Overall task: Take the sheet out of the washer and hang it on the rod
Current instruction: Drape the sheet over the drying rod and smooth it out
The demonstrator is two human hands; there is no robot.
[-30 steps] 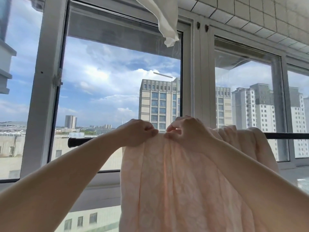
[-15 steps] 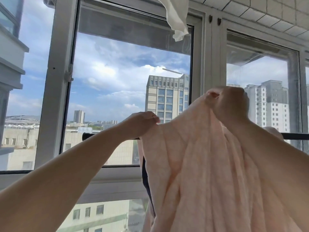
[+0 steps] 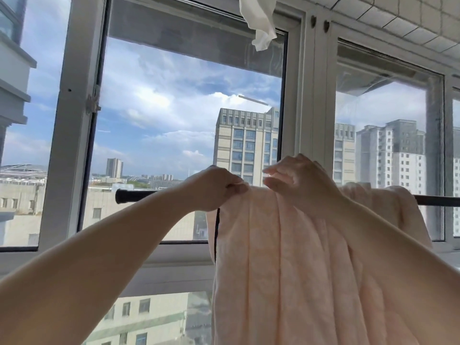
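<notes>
Over the rod [image 3: 139, 195], the sheet [image 3: 286, 270] hangs below both hands, left [image 3: 214, 190] and right [image 3: 298, 180] pinching its top edge.

Bright daylight through the window [image 3: 191, 135], scene backlit: sky and clouds near blown out, forearms and the sheet [image 3: 286, 270] on the shaded side but still readable, sun glowing on the right hand [image 3: 302, 181] fingers. Wide-angle bend on frames at edges, faint reflections on the glass, slightly soft overall, no strong motion blur
</notes>
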